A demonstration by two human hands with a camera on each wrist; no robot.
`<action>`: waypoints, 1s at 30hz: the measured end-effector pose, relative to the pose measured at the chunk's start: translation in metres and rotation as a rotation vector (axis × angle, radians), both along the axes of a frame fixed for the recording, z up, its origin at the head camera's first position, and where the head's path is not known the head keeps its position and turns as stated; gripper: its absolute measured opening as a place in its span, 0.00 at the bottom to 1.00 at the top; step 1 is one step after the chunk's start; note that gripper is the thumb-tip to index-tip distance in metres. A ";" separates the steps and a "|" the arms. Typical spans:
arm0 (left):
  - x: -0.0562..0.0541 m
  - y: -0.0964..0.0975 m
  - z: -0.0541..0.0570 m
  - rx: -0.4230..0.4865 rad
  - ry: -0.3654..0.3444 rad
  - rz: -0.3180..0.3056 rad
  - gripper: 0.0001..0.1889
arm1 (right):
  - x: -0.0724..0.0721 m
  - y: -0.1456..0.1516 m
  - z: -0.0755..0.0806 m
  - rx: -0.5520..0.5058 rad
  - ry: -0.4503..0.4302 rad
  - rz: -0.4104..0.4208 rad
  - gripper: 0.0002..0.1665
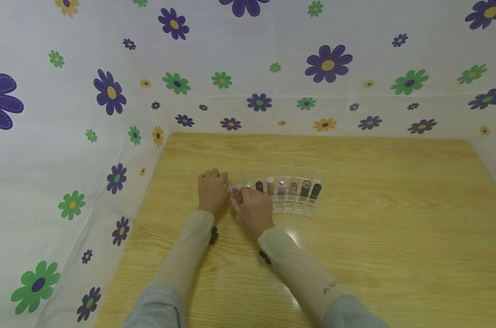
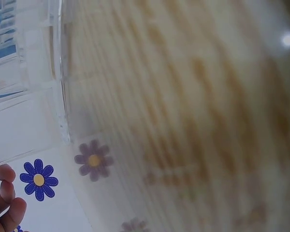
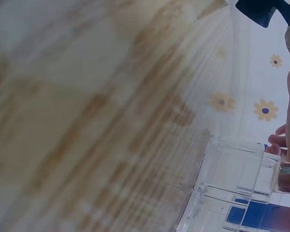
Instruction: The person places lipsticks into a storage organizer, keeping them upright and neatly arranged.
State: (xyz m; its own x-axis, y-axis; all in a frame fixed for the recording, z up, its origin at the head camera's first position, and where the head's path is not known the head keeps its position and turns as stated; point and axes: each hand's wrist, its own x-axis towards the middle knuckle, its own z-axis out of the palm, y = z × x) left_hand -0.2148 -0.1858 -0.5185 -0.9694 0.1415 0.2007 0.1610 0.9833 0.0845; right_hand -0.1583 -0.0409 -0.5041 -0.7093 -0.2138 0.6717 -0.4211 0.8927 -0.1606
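Observation:
A clear, curved lipstick organizer (image 1: 293, 209) lies on the wooden table, with a row of lipstick tubes along its slots. At its left end my right hand (image 1: 253, 209) pinches a pinkish-brown lipstick tube (image 1: 236, 193) between thumb and fingers. This lipstick tube (image 3: 288, 178) also shows at the right edge of the right wrist view. My left hand (image 1: 212, 191) rests at the organizer's left end, its fingers loosely bent. Beside the organizer's corner, fingertips (image 2: 7, 198) of that hand appear in the left wrist view; its thumb is hidden there.
Farther right in the organizer stand a pale pink tube (image 1: 270, 184), a pink and blue tube (image 1: 282, 187) and a black tube (image 1: 315, 191). The wooden tabletop (image 1: 395, 228) extends to the right. Flower-patterned white cloth (image 1: 288, 41) encloses the back and sides.

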 end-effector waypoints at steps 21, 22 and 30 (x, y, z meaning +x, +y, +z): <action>0.001 0.001 -0.004 -0.021 0.106 0.004 0.12 | -0.004 -0.001 -0.004 -0.029 0.017 0.006 0.15; 0.001 0.001 -0.004 -0.021 0.110 0.003 0.12 | -0.005 0.000 -0.006 -0.021 0.024 0.008 0.15; 0.004 0.003 0.001 -0.022 0.098 0.009 0.13 | -0.004 0.001 -0.012 -0.008 0.017 0.034 0.13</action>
